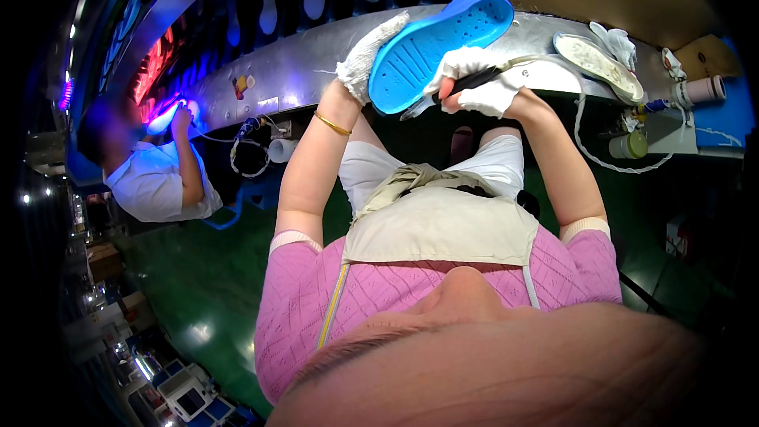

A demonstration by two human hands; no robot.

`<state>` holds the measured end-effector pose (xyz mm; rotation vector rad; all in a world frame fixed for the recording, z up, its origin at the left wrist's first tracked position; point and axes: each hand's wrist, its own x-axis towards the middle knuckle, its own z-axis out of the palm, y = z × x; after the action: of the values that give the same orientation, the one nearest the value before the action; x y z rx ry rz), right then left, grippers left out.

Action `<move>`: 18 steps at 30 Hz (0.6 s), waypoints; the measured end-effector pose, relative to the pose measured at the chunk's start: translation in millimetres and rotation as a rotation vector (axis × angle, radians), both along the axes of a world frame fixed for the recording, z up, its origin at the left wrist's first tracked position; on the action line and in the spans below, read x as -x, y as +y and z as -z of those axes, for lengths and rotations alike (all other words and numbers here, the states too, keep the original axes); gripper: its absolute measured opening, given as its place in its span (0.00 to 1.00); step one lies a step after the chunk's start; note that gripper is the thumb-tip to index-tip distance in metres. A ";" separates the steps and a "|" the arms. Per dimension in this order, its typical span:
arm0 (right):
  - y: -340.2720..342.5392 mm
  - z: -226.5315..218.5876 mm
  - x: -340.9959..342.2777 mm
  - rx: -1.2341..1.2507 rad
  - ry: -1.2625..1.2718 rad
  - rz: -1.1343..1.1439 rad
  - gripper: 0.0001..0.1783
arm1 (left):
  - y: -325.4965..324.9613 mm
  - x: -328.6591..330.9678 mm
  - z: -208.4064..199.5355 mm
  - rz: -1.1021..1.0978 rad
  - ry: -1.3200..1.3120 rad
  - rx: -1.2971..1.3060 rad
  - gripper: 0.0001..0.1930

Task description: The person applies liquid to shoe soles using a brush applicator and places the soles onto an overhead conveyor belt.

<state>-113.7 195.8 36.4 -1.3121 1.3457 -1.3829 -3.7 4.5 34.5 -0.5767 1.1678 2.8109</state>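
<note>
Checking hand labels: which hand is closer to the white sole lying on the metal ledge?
Right. The right hand, gripping a dark-handled tool, is just left of the white sole. The left hand holds the blue sole from its far side, further left.

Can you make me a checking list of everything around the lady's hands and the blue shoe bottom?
Surface: curved metal ledge, shiny.
Job's things: blue shoe sole, tread up; dark-handled tool touching it.
Clutter: white sole, cloth, pale roll, green can.
Hands: left hand gloved, holds the sole; right hand gloved, grips the tool.
Cables: white cord looping below the ledge.
Surroundings: green floor; co-worker at left.
</note>
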 end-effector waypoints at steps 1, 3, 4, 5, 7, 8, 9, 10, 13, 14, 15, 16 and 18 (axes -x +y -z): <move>2.0 -3.2 3.7 -0.042 -0.075 0.027 0.08 | 1.7 -0.1 -0.7 0.002 -0.026 0.021 0.19; 1.2 -5.9 5.2 0.099 -0.008 0.069 0.08 | 4.4 0.7 -1.9 -0.060 -0.017 0.097 0.19; 1.2 -6.4 6.1 0.078 0.027 0.020 0.08 | 4.1 1.4 -2.9 -0.057 -0.010 0.138 0.19; 1.6 -6.7 6.5 0.066 0.066 0.049 0.08 | 3.8 1.7 -3.8 -0.055 -0.006 0.175 0.19; 4.7 -7.5 11.7 -0.045 0.226 0.047 0.08 | 2.0 2.7 -4.7 0.024 -0.080 0.191 0.21; 7.1 -8.3 16.0 -0.104 0.215 0.054 0.08 | 1.4 3.0 -4.7 0.027 -0.143 0.225 0.21; 10.2 -9.3 20.9 -0.087 0.163 0.059 0.08 | 0.8 3.3 -4.6 0.080 -0.111 0.190 0.22; 12.1 -9.8 23.9 -0.080 0.091 0.034 0.09 | 1.0 3.2 -4.1 0.095 -0.105 0.180 0.22; 17.4 -11.6 30.3 -0.089 0.037 0.124 0.08 | 2.6 1.6 -2.9 0.058 -0.127 0.189 0.23; 19.7 -13.3 32.7 -0.095 0.115 0.134 0.08 | 3.7 1.4 -2.6 0.050 -0.126 0.205 0.23; 20.9 -14.4 32.3 -0.100 0.194 0.094 0.08 | 4.8 0.6 -2.5 0.062 -0.102 0.217 0.23; 24.1 -16.7 34.6 -0.141 0.221 0.104 0.08 | 5.9 -0.2 -2.2 0.049 -0.102 0.189 0.24; 26.3 -17.3 30.9 -0.167 -0.031 0.107 0.09 | 8.8 -2.5 -0.7 0.047 -0.057 0.174 0.25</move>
<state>-144.6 222.1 53.7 -1.1186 1.4953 -1.3248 -1.2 13.3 35.2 -0.6264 1.4043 2.6529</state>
